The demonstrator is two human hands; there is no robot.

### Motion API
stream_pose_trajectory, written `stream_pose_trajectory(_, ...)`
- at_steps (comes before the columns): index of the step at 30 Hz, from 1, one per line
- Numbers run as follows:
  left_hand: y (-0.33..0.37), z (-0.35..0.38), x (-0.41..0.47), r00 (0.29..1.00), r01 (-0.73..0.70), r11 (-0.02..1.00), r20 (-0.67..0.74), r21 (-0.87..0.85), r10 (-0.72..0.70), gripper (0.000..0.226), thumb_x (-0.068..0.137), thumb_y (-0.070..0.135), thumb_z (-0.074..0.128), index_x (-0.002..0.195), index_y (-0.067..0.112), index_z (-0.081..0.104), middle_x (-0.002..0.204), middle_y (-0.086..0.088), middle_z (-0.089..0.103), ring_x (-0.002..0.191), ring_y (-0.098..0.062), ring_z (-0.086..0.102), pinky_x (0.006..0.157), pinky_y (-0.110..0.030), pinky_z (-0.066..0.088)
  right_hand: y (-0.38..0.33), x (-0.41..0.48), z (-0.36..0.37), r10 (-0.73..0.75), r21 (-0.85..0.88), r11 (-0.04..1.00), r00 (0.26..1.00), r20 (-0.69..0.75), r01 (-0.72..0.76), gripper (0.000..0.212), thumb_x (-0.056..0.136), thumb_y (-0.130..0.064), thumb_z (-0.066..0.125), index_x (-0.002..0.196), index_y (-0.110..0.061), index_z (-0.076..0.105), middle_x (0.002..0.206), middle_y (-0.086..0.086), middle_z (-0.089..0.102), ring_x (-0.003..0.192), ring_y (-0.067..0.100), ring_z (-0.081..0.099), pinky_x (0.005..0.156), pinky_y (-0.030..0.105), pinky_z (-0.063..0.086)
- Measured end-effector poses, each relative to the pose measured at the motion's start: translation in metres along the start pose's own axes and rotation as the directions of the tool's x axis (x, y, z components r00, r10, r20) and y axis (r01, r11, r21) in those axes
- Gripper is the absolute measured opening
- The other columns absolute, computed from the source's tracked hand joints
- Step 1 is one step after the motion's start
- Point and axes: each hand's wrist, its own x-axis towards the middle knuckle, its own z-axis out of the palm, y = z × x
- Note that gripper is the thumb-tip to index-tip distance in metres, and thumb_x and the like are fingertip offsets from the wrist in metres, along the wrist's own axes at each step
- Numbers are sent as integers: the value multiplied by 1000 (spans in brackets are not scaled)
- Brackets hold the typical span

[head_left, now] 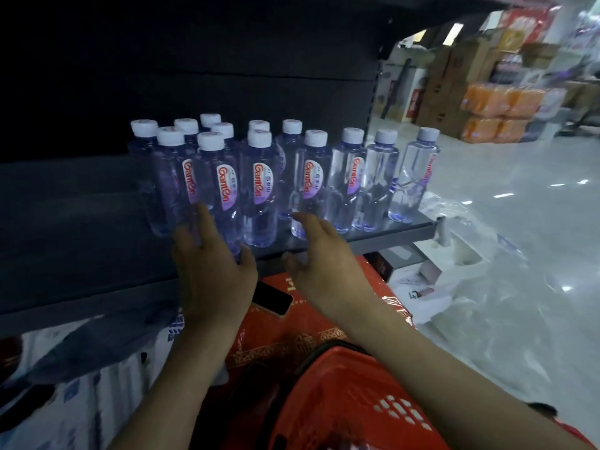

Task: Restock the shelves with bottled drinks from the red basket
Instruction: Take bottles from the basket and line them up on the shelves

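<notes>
Several clear water bottles with white caps and red-lettered labels stand upright on the grey shelf [389, 237]. My left hand [212, 274] is wrapped around the base of a front-row bottle [219, 186] at the shelf edge. My right hand [324, 264] hovers with fingers spread just before another front bottle [310, 186], its fingertip close to the bottle's base; I cannot tell if it touches. The red basket [354, 401] sits below my arms at the bottom of the view, its inside hidden.
A red carton [324, 323] with a black phone [272, 298] on it lies under the shelf. White printed packs [97, 368] are at lower left. Clear plastic wrap [487, 287] lies on the floor to the right. Cardboard boxes and orange packs [500, 112] stand far right.
</notes>
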Motion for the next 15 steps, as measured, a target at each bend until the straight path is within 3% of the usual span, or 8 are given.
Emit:
stream_pose_trajectory(5, 37, 5, -59, 950, -279, 953, 175, 115, 257, 75, 86, 23, 66, 152, 20, 32, 142, -16, 36, 132, -34, 35, 102, -45, 43, 31, -55, -40, 35, -169, 985, 999, -24, -38, 60, 89, -20, 64, 145, -24, 41, 139, 7, 47, 116, 29, 56, 86, 31, 42)
stream_pose_trajectory(9, 52, 31, -123, 808, -467, 883, 422, 36, 411, 65, 82, 22, 65, 143, 23, 43, 130, -9, 47, 123, -29, 44, 100, -43, 45, 72, -111, -51, 127, -229, 965, 991, -33, -131, 54, 90, -21, 63, 141, -21, 46, 136, 10, 50, 117, 32, 56, 93, 38, 47)
stream_pose_trajectory(12, 46, 55, -176, 683, -486, 872, 650, 66, 332, 59, 85, 26, 59, 141, 24, 42, 124, -7, 48, 119, -29, 45, 94, -41, 44, 111, -154, -45, 262, -273, 932, 963, 56, -238, 51, 90, -18, 60, 140, -18, 47, 130, 12, 52, 115, 34, 55, 88, 38, 46)
stream_pose_trajectory(15, 30, 83, -219, 451, -552, 826, 874, 116, 179, 52, 90, 30, 55, 141, 23, 43, 130, -9, 45, 125, -32, 44, 99, -40, 42, 151, -191, -33, 395, -245, 904, 903, 169, -350, 50, 89, -17, 61, 138, -15, 50, 132, 15, 54, 117, 36, 56, 94, 41, 49)
